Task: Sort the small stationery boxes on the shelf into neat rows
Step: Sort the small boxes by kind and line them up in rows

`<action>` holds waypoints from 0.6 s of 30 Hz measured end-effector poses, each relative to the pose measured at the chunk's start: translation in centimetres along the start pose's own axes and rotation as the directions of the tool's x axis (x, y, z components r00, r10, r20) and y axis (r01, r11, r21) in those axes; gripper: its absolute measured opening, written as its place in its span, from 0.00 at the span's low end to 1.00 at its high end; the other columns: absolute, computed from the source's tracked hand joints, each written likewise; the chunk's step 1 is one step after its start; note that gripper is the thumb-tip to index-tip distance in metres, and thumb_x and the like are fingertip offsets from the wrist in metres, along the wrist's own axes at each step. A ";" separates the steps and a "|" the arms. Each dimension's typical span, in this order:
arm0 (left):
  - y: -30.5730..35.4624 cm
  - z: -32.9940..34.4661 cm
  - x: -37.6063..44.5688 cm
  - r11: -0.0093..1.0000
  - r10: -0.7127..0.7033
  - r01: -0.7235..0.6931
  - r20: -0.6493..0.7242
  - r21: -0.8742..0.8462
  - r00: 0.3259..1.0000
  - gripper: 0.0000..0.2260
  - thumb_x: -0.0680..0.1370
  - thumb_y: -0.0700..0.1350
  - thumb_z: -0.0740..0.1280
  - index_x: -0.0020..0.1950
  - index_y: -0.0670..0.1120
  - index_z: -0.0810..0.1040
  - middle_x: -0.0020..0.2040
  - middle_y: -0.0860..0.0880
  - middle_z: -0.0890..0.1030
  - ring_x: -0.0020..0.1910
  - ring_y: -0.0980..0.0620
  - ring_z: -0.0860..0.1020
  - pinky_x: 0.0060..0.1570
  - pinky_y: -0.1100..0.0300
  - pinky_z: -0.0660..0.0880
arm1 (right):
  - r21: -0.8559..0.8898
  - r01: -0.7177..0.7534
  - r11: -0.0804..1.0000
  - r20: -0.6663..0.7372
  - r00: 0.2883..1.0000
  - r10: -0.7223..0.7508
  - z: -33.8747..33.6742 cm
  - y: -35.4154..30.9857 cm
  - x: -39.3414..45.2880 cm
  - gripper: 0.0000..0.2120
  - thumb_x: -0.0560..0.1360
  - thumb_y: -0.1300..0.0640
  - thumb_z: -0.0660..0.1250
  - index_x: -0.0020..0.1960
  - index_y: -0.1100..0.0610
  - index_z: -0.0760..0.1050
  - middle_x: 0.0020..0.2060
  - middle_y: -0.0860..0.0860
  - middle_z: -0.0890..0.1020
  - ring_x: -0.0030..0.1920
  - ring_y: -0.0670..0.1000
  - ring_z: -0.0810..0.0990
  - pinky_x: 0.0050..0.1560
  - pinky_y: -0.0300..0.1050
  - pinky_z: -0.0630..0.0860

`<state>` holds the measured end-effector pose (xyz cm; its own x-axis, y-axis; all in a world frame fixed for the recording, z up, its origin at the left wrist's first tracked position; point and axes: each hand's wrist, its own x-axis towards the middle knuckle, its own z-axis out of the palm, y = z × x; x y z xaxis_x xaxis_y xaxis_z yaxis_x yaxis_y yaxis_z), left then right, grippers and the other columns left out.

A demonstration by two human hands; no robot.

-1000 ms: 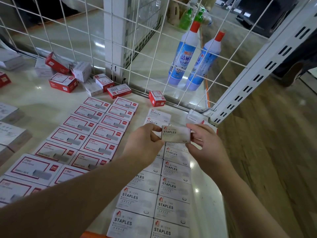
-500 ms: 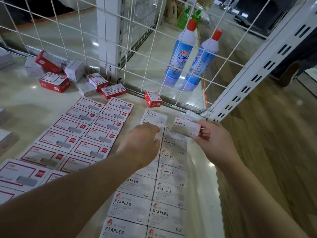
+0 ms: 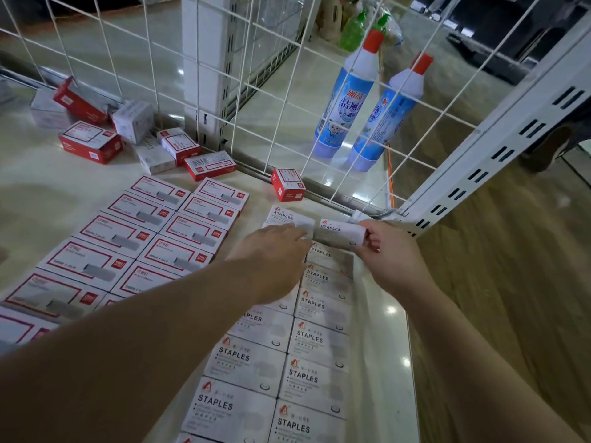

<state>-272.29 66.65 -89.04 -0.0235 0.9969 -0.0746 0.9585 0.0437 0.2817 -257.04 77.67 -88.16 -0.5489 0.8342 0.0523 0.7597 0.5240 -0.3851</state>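
A small white cardboard box printed STAPLES (image 3: 340, 233) is pinched at its right end by the curled fingers and thumb of the right hand (image 3: 388, 262), just right of the frame's centre. The box is held at the far end of the right-hand column of white STAPLES boxes (image 3: 315, 340); whether it already rests on the shelf cannot be told. The left hand (image 3: 271, 254) lies palm down at the centre of the frame, its fingers stretched out fairly straight, with the fingertips pressed on another white STAPLES box (image 3: 289, 219) at the far end of the left-hand column; nothing is gripped by it.

Two neat columns of white STAPLES boxes are laid flat on the glossy cream shelf (image 3: 38, 187), running from the hands down to the lower edge of the frame. To their left, two further columns of white boxes with red borders (image 3: 128, 238) are set out flat. In the upper left, a loose heap of red and white boxes (image 3: 92, 139) lies unsorted against the white wire grid panel (image 3: 287, 91), and a single red box (image 3: 287, 183) stands alone near the grid, just above the hands. Behind the grid, at upper right, two blue bottles with red caps (image 3: 348, 100) are seen upright.
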 end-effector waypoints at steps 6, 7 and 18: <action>-0.3 0.1 0.9 0.992 -0.023 0.017 -0.044 -0.125 0.999 0.16 0.81 0.48 0.55 0.68 0.49 0.67 0.64 0.52 0.71 0.60 0.53 0.71 0.57 0.58 0.68 | -0.014 0.036 0.999 0.091 0.995 -0.034 0.1 0.0 0.9 0.13 0.76 0.62 0.61 0.58 0.53 0.76 0.51 0.52 0.77 0.52 0.53 0.75 0.47 0.41 0.68; -0.3 0.1 0.9 0.991 -0.024 0.018 -0.042 -0.133 0.999 0.15 0.81 0.48 0.55 0.68 0.49 0.67 0.63 0.52 0.71 0.59 0.53 0.72 0.54 0.58 0.68 | -0.039 0.036 0.999 0.114 0.993 -0.032 0.1 0.0 1.0 0.15 0.76 0.62 0.61 0.60 0.52 0.75 0.53 0.52 0.77 0.54 0.53 0.74 0.49 0.41 0.68; 0.0 0.2 1.9 1.000 0.009 -0.008 -0.105 0.009 0.994 0.18 0.82 0.47 0.54 0.73 0.49 0.62 0.66 0.50 0.68 0.62 0.49 0.69 0.59 0.54 0.69 | -0.220 0.047 0.974 0.252 0.968 0.011 -0.2 -1.3 1.0 0.14 0.75 0.59 0.59 0.61 0.55 0.71 0.57 0.52 0.74 0.54 0.51 0.71 0.45 0.39 0.63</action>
<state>-272.27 68.49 -89.37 -0.0448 0.9986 0.0289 0.9613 0.0352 0.2733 -258.53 77.83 -87.42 -0.6110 0.7696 -0.1854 0.7913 0.5872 -0.1704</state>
